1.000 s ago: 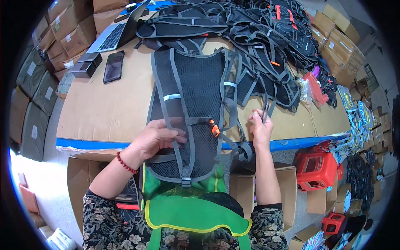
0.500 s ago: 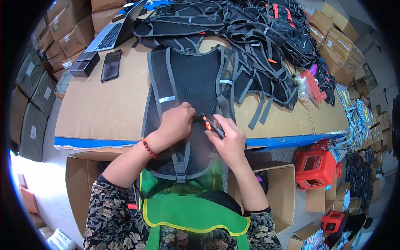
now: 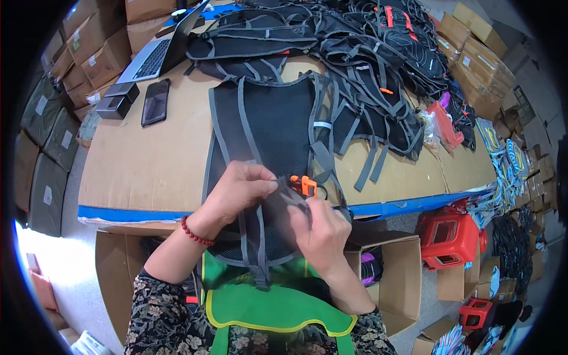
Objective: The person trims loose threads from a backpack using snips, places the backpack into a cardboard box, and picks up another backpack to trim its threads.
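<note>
A black mesh backpack (image 3: 275, 112) with grey edging lies at the table's front edge, its shoulder straps facing up and its lower end hanging over. Above its middle, my left hand (image 3: 236, 192) pinches a dark grey strap (image 3: 285, 188) between thumb and fingertips. My right hand (image 3: 322, 231), just to the right, has its fingers closed on the same strap, partly smeared by motion. An orange buckle (image 3: 306, 185) sticks up right above the right fingertips. How the buckle joins the strap is hidden.
A pile of similar black backpacks (image 3: 254, 44) covers the back and right of the table. A phone (image 3: 155, 103), a small dark box (image 3: 118, 100) and a laptop (image 3: 151, 59) sit at the left. Below stand open cartons (image 3: 399, 278) and a red plastic stool (image 3: 444, 239).
Both hands have come slightly nearer to me. The orange buckle now stands higher and plainer above the right hand, and the left hand has turned, its fingertips pinching the strap.
</note>
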`<state>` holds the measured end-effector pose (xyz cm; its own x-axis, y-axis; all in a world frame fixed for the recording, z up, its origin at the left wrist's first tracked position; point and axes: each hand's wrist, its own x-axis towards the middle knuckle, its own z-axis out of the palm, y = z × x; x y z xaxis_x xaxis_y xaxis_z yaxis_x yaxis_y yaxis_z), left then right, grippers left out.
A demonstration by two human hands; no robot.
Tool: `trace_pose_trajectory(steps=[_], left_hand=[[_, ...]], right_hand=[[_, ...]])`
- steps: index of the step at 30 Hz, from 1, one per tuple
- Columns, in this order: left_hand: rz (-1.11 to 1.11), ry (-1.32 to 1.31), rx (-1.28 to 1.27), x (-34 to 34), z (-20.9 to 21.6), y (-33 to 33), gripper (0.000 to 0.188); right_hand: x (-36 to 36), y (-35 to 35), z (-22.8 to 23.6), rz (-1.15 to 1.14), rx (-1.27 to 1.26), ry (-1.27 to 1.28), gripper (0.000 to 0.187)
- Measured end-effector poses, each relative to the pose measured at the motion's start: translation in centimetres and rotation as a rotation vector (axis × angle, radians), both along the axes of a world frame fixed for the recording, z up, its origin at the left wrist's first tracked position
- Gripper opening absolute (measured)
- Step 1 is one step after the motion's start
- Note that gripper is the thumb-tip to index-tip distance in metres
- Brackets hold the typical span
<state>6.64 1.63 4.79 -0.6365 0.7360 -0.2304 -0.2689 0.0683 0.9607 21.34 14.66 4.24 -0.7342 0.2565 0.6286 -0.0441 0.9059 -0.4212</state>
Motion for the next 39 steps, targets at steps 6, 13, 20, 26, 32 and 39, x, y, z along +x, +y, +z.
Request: trace_pose_trajectory(steps=[6,13,20,26,32,39], left_hand=[[0.009,-0.046,0.107,1.0,0.7,-0.4,0.008],[0.05,0.012,0.207,1.7,0.4,-0.3,0.008],[0.077,0.03,0.202,1.8,0.4,-0.4,0.008],[0.066,0.081,0.219,1.9,0.3,-0.2,0.008],[0.07,0.035,0.187,1.6,0.4,-0.4,0.008],[0.085,-0.292,0.225,1.1,0.6,-0.6,0.006]], right_hand=[[0.0,-0.2,0.6,-0.051,0.113,0.063,0.025],[-1.0,0.1,0.0,-0.062,0.136,0.062,0.02],[-1.1,0.4,0.1,-0.074,0.313,0.054,0.023],[-1.6,1.0,0.1,0.034,0.048,0.166,0.02],[-1.2,1.2,-0.6,0.06,-0.396,0.16,0.018],[-1.4,1.3,-1.1,0.119,0.096,0.208,0.022]])
